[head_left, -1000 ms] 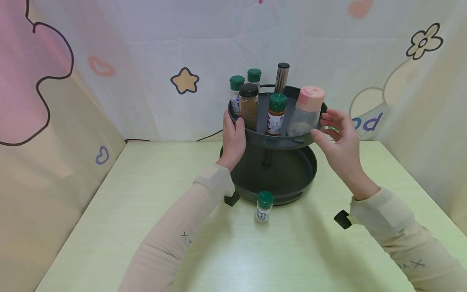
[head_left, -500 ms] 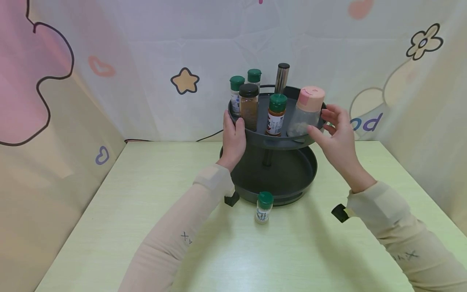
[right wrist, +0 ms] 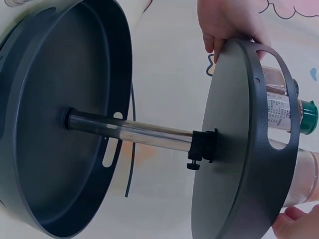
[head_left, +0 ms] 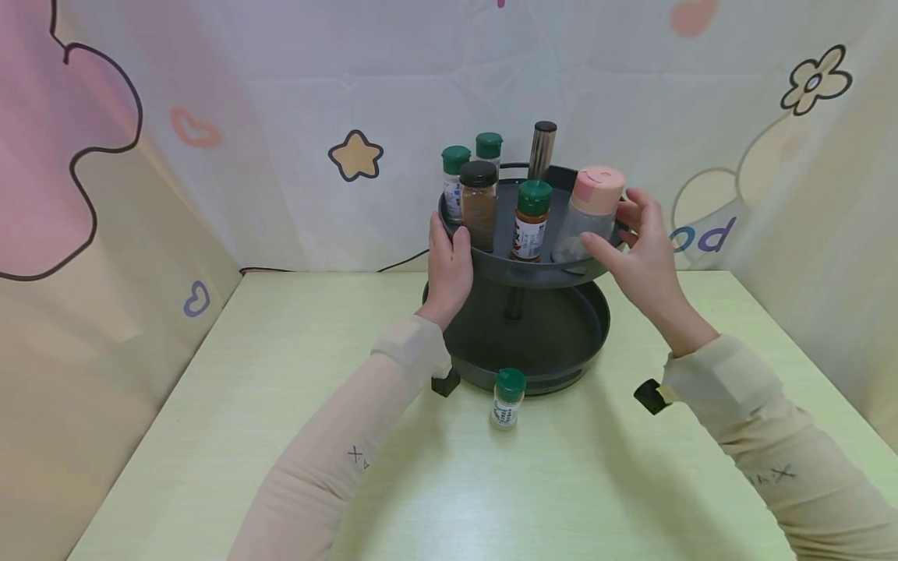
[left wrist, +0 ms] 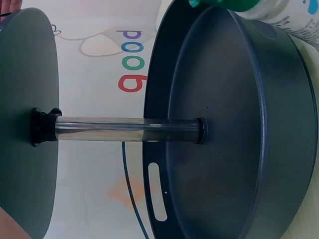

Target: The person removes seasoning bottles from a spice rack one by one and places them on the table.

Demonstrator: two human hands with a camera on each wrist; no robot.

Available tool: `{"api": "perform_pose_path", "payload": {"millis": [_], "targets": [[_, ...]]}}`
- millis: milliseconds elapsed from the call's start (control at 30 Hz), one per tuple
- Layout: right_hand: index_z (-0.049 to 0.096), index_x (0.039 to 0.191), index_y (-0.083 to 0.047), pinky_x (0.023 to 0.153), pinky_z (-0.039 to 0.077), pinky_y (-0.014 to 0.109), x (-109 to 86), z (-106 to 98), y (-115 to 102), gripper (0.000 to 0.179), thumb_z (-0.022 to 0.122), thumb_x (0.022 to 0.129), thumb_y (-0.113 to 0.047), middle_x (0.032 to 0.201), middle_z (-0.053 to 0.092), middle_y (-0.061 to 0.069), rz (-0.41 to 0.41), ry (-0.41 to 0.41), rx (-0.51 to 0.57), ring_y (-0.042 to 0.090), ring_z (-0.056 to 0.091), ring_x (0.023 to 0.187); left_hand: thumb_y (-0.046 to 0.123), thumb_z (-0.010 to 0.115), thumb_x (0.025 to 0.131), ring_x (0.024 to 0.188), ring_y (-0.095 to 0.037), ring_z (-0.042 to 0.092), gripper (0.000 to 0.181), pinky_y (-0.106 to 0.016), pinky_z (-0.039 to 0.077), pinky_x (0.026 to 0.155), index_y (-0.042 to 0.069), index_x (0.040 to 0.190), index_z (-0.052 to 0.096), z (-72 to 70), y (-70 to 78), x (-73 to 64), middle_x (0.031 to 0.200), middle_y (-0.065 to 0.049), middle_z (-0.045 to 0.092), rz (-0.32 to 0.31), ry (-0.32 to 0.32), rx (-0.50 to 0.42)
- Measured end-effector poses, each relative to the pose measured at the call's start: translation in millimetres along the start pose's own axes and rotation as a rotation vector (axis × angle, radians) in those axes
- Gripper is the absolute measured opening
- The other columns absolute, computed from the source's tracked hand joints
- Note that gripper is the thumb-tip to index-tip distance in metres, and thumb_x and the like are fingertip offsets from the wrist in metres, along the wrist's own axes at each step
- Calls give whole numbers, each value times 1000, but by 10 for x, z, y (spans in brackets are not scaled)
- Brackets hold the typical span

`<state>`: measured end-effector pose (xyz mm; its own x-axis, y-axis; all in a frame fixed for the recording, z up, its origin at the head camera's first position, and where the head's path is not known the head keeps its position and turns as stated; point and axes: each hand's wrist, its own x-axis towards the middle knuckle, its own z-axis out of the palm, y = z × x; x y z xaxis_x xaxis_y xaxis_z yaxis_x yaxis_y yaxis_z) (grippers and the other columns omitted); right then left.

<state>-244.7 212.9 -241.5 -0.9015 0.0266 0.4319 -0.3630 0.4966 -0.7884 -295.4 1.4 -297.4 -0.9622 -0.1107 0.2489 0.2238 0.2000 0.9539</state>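
A dark two-tier turntable rack (head_left: 526, 362) stands on the table. My left hand (head_left: 449, 269) grips the left rim of its upper tray (head_left: 533, 273), thumb beside a black-capped spice jar (head_left: 479, 206) of brown powder. In the right wrist view the left hand (right wrist: 232, 25) reaches over the tray's edge. My right hand (head_left: 645, 257) is around a clear pink-lidded jar (head_left: 585, 226) at the tray's right, thumb across its front and fingers bent at its right side. A green-capped spice bottle (head_left: 531, 222) with reddish contents stands between the two jars.
Two more green-capped bottles (head_left: 454, 179) stand at the tray's left back. Another green-capped bottle (head_left: 507, 401) is on the table (head_left: 266, 436) before the lower tray (left wrist: 224, 99). A steel post (right wrist: 154, 134) joins the tiers; a cable (head_left: 403, 259) runs behind.
My right hand has moved left and slightly up, its thumb sliding from the tray's rim across the front of the pink-lidded jar. The left hand, rack and bottles have stayed put.
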Motion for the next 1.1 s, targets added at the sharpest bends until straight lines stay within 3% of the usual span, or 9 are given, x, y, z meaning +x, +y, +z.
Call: {"api": "perform_pose_path", "payload": {"millis": [533,1100], "targets": [[16,139,-12,106,27,42,114,1,31,75,61,81,-26,136,36,16,-2,-17,-12,27,34,125,38,28,94,137,-13,7,62,-36,14,111,15,143,-3,2,-9,-8,150,3,1,6,-1,5],[21,137,-14,100,34,45,172,24,87,70,60,81,-27,129,43,16,-24,-15,-52,28,42,117,39,28,94,137,-12,6,62,-36,14,111,17,143,-3,0,8,-19,150,5,1,-1,-5,-13]]}}
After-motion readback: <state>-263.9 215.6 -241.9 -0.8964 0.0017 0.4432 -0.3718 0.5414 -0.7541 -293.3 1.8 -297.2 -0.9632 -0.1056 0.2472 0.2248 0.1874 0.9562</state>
